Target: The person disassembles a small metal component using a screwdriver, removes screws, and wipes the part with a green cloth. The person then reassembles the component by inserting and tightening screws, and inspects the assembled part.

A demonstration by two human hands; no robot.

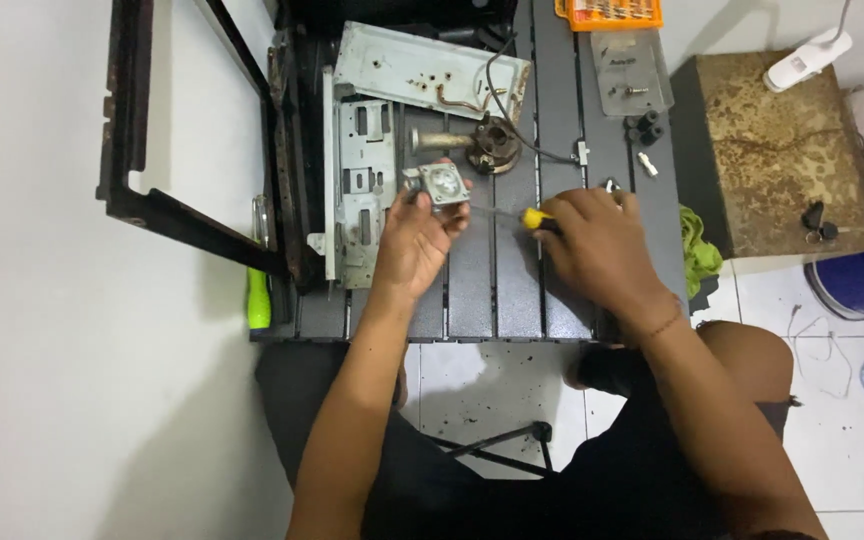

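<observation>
My left hand [414, 240] grips a small square grey metal part [441, 185] with a round middle, held just above the dark slatted table [472, 290]. My right hand [597, 240] is closed around a screwdriver with a yellow and black handle [534, 219]. Its thin shaft points left and its tip meets the metal part. The two hands sit side by side, a hand's width apart, over the middle of the table.
A grey perforated metal plate [362, 190] and a bent sheet panel [422, 68] lie behind my left hand, beside a round burner piece with a pipe [487, 145]. A black frame [137, 110] leans at left. An orange bit case [607, 12], loose screws [645, 128], a green tool [258, 298] and a brown box [782, 150] surround them.
</observation>
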